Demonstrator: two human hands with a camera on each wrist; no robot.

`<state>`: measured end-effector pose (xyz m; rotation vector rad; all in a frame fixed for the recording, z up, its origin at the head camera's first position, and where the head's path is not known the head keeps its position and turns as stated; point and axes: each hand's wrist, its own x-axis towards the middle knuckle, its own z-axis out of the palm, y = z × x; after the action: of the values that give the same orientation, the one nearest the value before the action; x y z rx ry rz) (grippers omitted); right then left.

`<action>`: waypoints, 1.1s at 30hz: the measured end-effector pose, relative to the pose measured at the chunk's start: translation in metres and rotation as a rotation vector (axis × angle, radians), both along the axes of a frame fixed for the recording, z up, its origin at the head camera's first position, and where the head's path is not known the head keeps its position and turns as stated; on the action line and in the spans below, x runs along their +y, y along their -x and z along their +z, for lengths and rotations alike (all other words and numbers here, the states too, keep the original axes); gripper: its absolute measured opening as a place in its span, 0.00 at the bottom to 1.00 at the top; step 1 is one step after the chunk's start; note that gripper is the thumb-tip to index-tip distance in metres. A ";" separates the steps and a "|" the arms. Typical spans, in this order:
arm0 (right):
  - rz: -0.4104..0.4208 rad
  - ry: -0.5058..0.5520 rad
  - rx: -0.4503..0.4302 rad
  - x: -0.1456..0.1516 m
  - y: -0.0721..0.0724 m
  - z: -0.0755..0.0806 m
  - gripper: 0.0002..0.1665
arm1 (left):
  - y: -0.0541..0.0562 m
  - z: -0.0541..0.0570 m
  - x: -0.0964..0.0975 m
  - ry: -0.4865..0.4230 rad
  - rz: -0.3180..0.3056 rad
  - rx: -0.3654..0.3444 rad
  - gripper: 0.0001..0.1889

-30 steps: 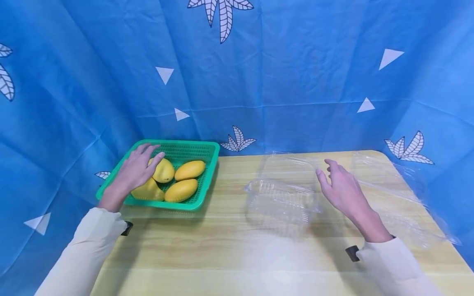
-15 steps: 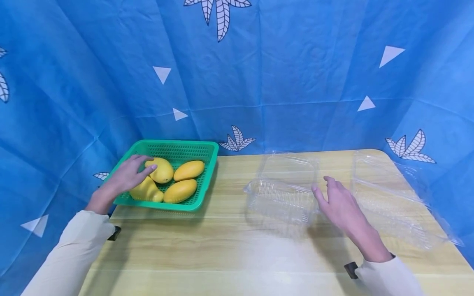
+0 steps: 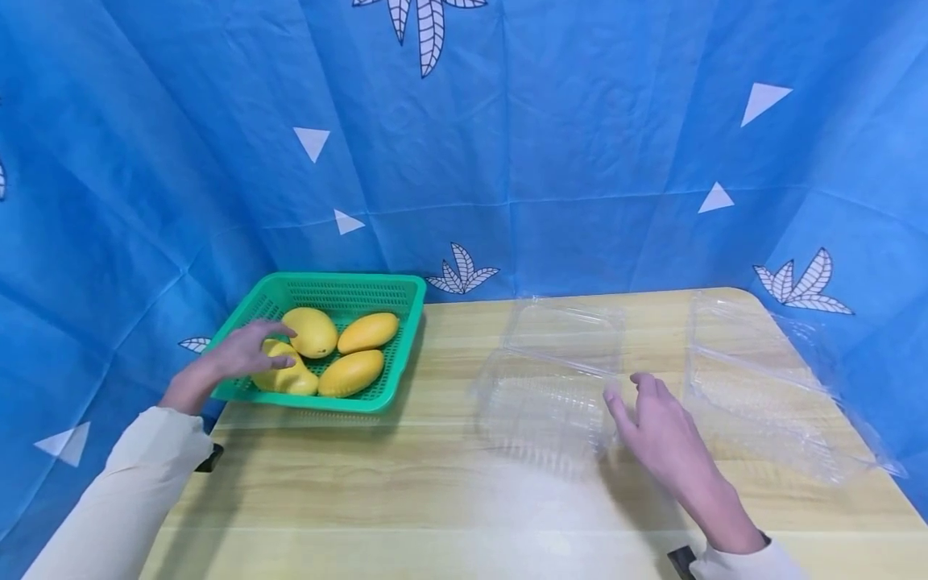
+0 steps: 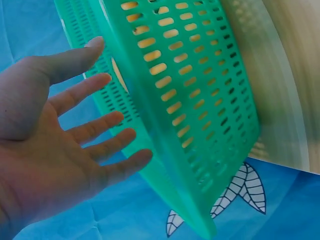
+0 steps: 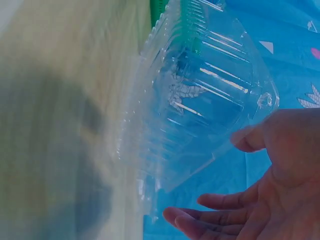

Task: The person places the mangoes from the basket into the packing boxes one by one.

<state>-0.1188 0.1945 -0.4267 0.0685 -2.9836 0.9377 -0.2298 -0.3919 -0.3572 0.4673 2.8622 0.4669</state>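
The left hand [image 3: 246, 350] is held at the nine o'clock side of a green basket [image 3: 348, 277], which is set towards ten o'clock on the wood-grained tabletop [image 3: 406, 483]. In the left wrist view its fingers [image 4: 90, 129] are spread well apart and nearly straight beside the basket's rim; whether the rim is touched cannot be told.

Four yellow fruits are held in the basket, grouped like hours on a dial: a rounded fruit [image 3: 309, 332] at ten o'clock, a slender fruit [image 3: 368, 333] at two, a smooth oval fruit [image 3: 351, 373] at four and a knobbly fruit [image 3: 286, 380] at eight. The last is partly covered by the left hand in the head view.

The right hand [image 3: 667, 439] is held just off the near half of a clear container [image 3: 544, 415], between three and four o'clock from it, with thumb and fingers apart; contact with the thin plastic cannot be made out. The container is laid unfolded, its far half placed towards twelve o'clock. A second clear container [image 3: 768, 403] is seen at three o'clock on the tabletop. The tabletop is backed by a blue cloth [image 3: 580, 121], patterned with white leaves and triangles.
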 end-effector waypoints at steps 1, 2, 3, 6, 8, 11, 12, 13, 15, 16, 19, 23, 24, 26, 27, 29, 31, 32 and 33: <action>-0.005 -0.002 0.004 0.000 -0.002 -0.002 0.47 | 0.001 0.000 0.000 -0.004 -0.004 -0.013 0.27; -0.008 -0.005 0.008 -0.001 -0.003 -0.003 0.47 | 0.001 0.000 -0.001 -0.014 -0.007 -0.034 0.27; -0.010 -0.013 0.012 -0.001 -0.005 -0.005 0.46 | 0.002 0.000 0.000 -0.024 -0.008 -0.062 0.28; -0.006 -0.047 0.025 -0.003 -0.009 -0.011 0.44 | 0.001 0.000 -0.003 -0.025 0.013 -0.174 0.33; 0.003 -0.068 0.031 -0.003 -0.011 -0.014 0.43 | 0.000 0.001 -0.003 -0.014 0.019 -0.232 0.36; 0.017 -0.087 0.035 -0.004 -0.014 -0.019 0.39 | 0.000 0.002 -0.004 0.031 -0.001 -0.247 0.37; 0.020 -0.090 0.037 -0.004 -0.015 -0.020 0.37 | 0.000 0.002 -0.005 0.043 -0.012 -0.242 0.36; 0.024 -0.090 0.042 -0.004 -0.016 -0.022 0.36 | 0.000 0.001 -0.005 0.056 -0.023 -0.232 0.36; 0.031 -0.089 0.050 -0.004 -0.017 -0.024 0.32 | 0.001 0.001 -0.005 0.087 -0.041 -0.216 0.34; 0.033 -0.089 0.059 -0.004 -0.017 -0.026 0.30 | 0.001 0.000 -0.006 0.106 -0.048 -0.208 0.34; 0.051 -0.095 0.089 -0.005 -0.017 -0.030 0.23 | 0.003 -0.003 -0.007 0.164 -0.060 -0.196 0.33; 0.083 -0.121 0.151 -0.006 -0.014 -0.035 0.15 | 0.005 -0.006 -0.006 0.232 -0.056 -0.182 0.34; 0.090 -0.131 0.169 -0.007 -0.013 -0.036 0.14 | 0.005 -0.006 -0.006 0.247 -0.053 -0.180 0.35; 0.101 -0.147 0.199 -0.006 -0.010 -0.038 0.12 | 0.005 -0.007 -0.005 0.273 -0.047 -0.175 0.36; 0.104 -0.156 0.210 -0.006 -0.009 -0.039 0.11 | 0.006 -0.008 -0.004 0.288 -0.045 -0.172 0.36; 0.104 -0.177 0.233 -0.005 -0.006 -0.041 0.10 | 0.006 -0.009 -0.002 0.313 -0.048 -0.172 0.36; 0.103 -0.199 0.250 -0.004 -0.004 -0.043 0.10 | 0.006 -0.011 -0.001 0.333 -0.053 -0.170 0.37; 0.104 -0.211 0.261 -0.003 -0.002 -0.043 0.11 | 0.006 -0.013 0.000 0.344 -0.055 -0.170 0.37; 0.106 -0.224 0.270 -0.002 -0.001 -0.044 0.11 | 0.006 -0.014 0.000 0.353 -0.060 -0.168 0.38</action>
<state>-0.1174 0.1923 -0.4706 0.3297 -2.8378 0.5442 -0.2363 -0.3919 -0.3712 0.4240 2.6779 -0.0137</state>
